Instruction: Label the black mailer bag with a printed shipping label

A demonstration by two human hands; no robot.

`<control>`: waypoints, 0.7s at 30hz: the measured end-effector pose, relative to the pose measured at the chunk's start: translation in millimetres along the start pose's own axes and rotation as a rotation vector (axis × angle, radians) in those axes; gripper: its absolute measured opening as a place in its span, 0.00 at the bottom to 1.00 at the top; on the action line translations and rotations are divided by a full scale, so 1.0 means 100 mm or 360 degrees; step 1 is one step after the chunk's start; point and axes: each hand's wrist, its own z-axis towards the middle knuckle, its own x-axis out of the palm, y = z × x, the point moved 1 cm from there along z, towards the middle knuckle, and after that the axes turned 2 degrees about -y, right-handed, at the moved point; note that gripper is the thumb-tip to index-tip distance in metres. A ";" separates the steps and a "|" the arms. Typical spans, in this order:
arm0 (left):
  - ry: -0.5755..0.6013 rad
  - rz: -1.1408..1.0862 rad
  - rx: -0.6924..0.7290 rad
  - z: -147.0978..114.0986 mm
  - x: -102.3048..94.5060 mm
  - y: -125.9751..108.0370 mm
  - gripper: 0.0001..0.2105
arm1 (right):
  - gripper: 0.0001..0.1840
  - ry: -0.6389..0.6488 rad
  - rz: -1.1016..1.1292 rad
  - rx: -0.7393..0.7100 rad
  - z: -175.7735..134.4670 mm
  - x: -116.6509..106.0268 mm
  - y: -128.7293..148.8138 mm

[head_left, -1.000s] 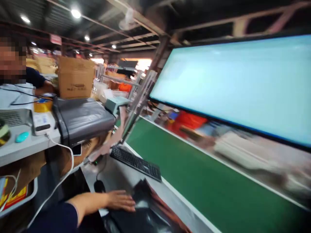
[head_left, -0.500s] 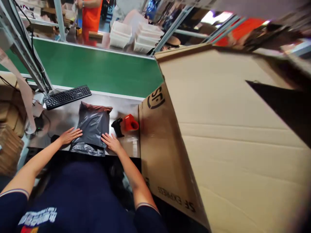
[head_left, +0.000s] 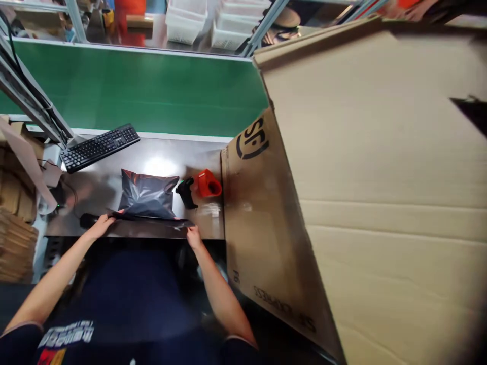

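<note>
A dark grey plastic mailer bag lies on the steel worktop in front of me. Its near edge is pulled out into a long flap across the table's front. My left hand pinches the left end of that flap, next to a black mouse. My right hand pinches the flap's right end. Just right of the bag sits a red and black handheld scanner.
A large SF Express cardboard box fills the right side, hard against the worktop. A black keyboard lies at the back left, before a green conveyor belt. Stacked flat cardboard is at the far left. White bins stand beyond the belt.
The view swung from the monitor down to the worktop. My hands, flat on the bag half a second ago, now grip its near edge and have drawn it toward me.
</note>
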 end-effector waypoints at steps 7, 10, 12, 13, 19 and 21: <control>-0.0844 0.0095 0.0027 0.25 0.21 -0.19 0.23 | 0.27 -0.0409 0.0038 -0.0012 0.31 0.33 0.32; -0.1031 0.0167 0.0078 0.45 0.31 -0.31 0.23 | 0.30 -0.0705 -0.0071 -0.0027 0.45 0.50 0.48; -0.1080 0.0225 0.0089 0.63 0.31 -0.39 0.23 | 0.32 -0.0857 -0.0249 -0.0020 0.57 0.56 0.56; -0.1082 0.0259 0.0084 0.73 0.30 -0.43 0.22 | 0.33 -0.0876 -0.0349 -0.0014 0.64 0.57 0.59; -0.0902 0.0484 -0.0091 1.20 0.20 -0.48 0.21 | 0.29 -0.0548 -0.0898 0.0253 1.02 0.57 0.56; -0.0808 0.0524 -0.0170 1.24 0.18 -0.41 0.20 | 0.26 -0.0451 -0.0962 0.0359 1.04 0.56 0.52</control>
